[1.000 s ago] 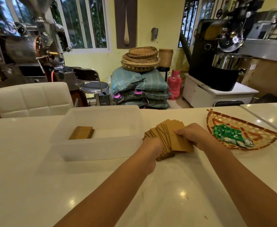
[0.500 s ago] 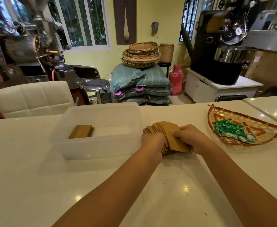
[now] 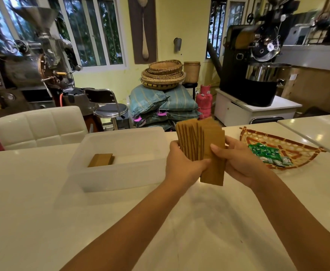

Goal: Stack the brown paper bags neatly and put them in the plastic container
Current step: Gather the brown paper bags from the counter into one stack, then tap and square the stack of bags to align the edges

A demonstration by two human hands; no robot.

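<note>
A bundle of flat brown paper bags point(image 3: 201, 141) stands upright above the white table, its edges fanned and uneven, with one bag hanging lower at the front. My left hand point(image 3: 181, 165) grips the bundle from the left and my right hand point(image 3: 240, 161) holds it from the right, thumb across the front bag. Left of my hands sits the translucent plastic container point(image 3: 121, 177), and a small stack of brown bags point(image 3: 101, 159) lies in its left part.
A woven tray point(image 3: 297, 153) with green packets point(image 3: 265, 153) lies on the table to the right. A white padded chair point(image 3: 41, 126) stands behind the table's far edge at the left. Roasting machines, sacks and baskets fill the room beyond.
Both hands have lifted the bundle of bags off the table and turned it upright. The container and the tray have stayed where they were.
</note>
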